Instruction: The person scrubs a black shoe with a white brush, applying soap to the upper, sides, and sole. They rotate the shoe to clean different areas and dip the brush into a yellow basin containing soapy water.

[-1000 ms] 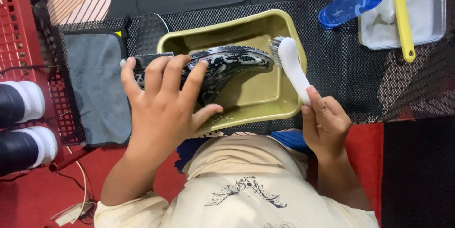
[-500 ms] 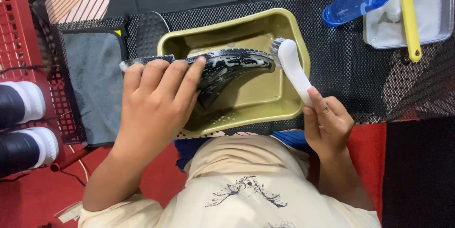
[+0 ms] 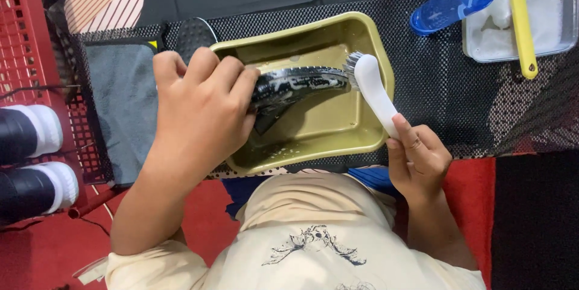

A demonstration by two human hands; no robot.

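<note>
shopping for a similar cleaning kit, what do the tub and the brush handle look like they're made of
Tub: likely moulded plastic, olive-gold and glossy, with rounded corners and wet highlights inside. Brush in the right hand: smooth white plastic by its sheen, with pale bristles, probably synthetic.

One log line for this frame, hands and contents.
left hand: grips shoe | right hand: holds brush, bristles at shoe | basin: wet

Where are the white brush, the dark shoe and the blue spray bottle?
white brush [image 3: 375,92], head view, on its handle.
dark shoe [image 3: 298,82], head view, on its sole.
blue spray bottle [image 3: 446,3], head view, on its body.
</note>
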